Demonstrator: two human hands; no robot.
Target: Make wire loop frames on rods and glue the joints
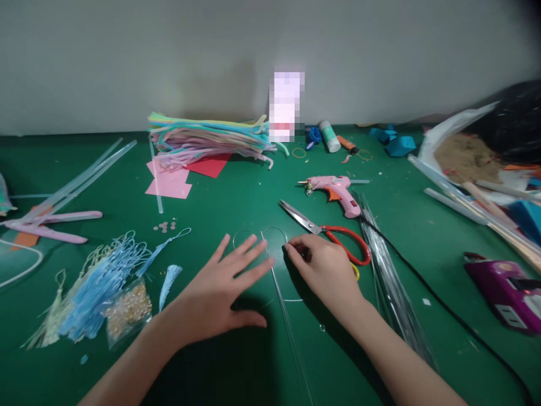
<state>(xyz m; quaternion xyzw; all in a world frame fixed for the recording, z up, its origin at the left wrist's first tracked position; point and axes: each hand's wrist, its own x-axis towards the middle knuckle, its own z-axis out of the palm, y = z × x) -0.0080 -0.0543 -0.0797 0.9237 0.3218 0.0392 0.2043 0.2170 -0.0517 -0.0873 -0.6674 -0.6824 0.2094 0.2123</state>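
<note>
Thin, clear wire [276, 285] lies on the green tabletop [236, 208], curving into two round loops at its top with long straight strands running down toward me. My left hand [230, 287] is spread palm down over the left loop, fingertips at the wire and nothing gripped. The thumb and forefinger of my right hand [327, 265] are pinched together at the edge of the right loop, on the wire. Just behind that hand are red-handled scissors [310, 224], blades partly apart. A short piece of white wire [293, 300] lies between my hands.
A pink glue gun [333, 189] with a black cord [418, 268] lies behind the scissors. A bundle of clear wires [393, 293] is to the right, near a purple power socket [502, 293]. Blue tassels [101, 293] and bagged beads [129, 310] lie left; pipe cleaners [207, 138] stand at the back.
</note>
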